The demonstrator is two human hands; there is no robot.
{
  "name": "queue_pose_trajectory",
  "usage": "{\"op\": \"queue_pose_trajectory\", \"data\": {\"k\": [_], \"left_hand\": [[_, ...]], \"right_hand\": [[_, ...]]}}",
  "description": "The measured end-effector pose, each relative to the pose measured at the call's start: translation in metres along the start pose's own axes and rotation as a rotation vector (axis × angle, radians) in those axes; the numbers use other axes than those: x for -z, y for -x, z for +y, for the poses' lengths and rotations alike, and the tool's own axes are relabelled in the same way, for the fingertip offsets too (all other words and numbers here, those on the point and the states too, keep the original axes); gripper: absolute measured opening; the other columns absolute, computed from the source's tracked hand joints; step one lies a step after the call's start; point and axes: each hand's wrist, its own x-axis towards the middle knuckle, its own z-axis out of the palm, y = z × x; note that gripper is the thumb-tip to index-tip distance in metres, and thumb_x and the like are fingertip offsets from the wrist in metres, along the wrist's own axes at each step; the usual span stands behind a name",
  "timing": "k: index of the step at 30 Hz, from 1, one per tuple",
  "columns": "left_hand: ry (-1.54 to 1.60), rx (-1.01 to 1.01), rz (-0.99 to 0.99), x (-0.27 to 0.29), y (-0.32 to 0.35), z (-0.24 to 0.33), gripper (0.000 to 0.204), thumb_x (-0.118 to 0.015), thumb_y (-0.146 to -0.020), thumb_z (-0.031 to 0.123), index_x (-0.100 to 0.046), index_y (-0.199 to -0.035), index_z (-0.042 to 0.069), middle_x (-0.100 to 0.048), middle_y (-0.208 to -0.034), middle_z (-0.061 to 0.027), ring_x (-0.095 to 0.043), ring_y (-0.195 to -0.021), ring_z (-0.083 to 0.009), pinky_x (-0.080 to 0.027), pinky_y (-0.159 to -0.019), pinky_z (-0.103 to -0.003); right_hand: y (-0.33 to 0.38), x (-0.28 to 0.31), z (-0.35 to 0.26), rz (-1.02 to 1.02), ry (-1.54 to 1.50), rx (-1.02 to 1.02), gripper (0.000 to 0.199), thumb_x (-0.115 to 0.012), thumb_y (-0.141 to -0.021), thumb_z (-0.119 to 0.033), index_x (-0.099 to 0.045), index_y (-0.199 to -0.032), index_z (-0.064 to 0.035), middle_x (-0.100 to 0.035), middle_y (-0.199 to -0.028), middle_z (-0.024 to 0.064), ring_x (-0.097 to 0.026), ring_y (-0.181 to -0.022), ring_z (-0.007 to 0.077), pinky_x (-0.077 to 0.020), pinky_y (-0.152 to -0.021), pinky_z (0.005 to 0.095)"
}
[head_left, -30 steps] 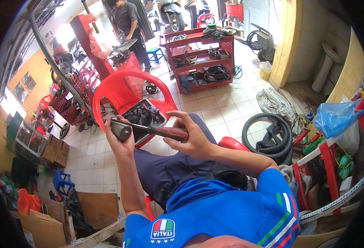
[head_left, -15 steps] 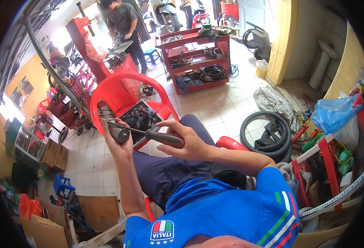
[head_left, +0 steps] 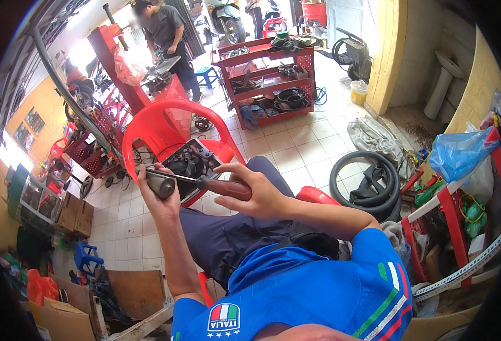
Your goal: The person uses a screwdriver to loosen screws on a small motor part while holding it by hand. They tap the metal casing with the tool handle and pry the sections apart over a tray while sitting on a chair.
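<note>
A grey cylindrical part [head_left: 160, 186] with a round end is gripped in my left hand [head_left: 163, 206], held up over the seat of the red chair. My right hand [head_left: 265, 196] has its fingers around the dark red and grey handle of a screwdriver [head_left: 229, 188]. The screwdriver's thin shaft points left across the cylinder, and its far end is by my left fingers; I cannot tell exactly where the tip rests. Just beyond my hands, a tray-like open housing [head_left: 192, 162] with black parts inside lies on the red plastic chair [head_left: 139, 128].
A red tool trolley [head_left: 273, 79] with tools stands ahead. On the right floor lie black tyres or tubes [head_left: 364, 187] beside a grey cloth [head_left: 375, 139]. Red metal racking [head_left: 452, 221] is close on my right. Cardboard boxes [head_left: 74, 213] and a blue stool [head_left: 87, 257] are left. Another person [head_left: 168, 34] stands beyond.
The screwdriver handle has turned in my right hand, showing more of its red side, and more of its shaft shows. Both hands stay nearly in place.
</note>
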Motion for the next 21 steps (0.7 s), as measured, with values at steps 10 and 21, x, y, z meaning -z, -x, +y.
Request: {"op": "queue_pose_trajectory", "data": {"k": [10, 21], "left_hand": [[-0.032, -0.005, 0.006, 0.002, -0.002, 0.002, 0.033, -0.076, -0.087, 0.017, -0.052, -0.106, 0.005, -0.057, -0.099, -0.0086, -0.061, -0.091, -0.0183, -0.056, -0.074, -0.029], [0.005, 0.006, -0.004, 0.004, -0.004, 0.006, 0.037, -0.077, -0.086, 0.017, -0.05, -0.108, 0.005, -0.057, -0.1, -0.0097, -0.061, -0.09, -0.0177, -0.056, -0.074, -0.028]], "right_hand": [[-0.002, 0.002, -0.006, 0.089, 0.058, -0.063, 0.046, -0.059, -0.099, -0.026, -0.043, -0.138, -0.0067, -0.068, -0.079, 0.011, -0.059, -0.063, 0.0145, -0.0458, -0.064, 0.0302], [-0.002, 0.003, -0.011, -0.032, -0.047, -0.237, 0.048, -0.062, -0.096, -0.018, -0.042, -0.138, -0.0086, -0.06, -0.076, 0.0062, -0.059, -0.07, 0.0125, -0.046, -0.066, 0.0279]]}}
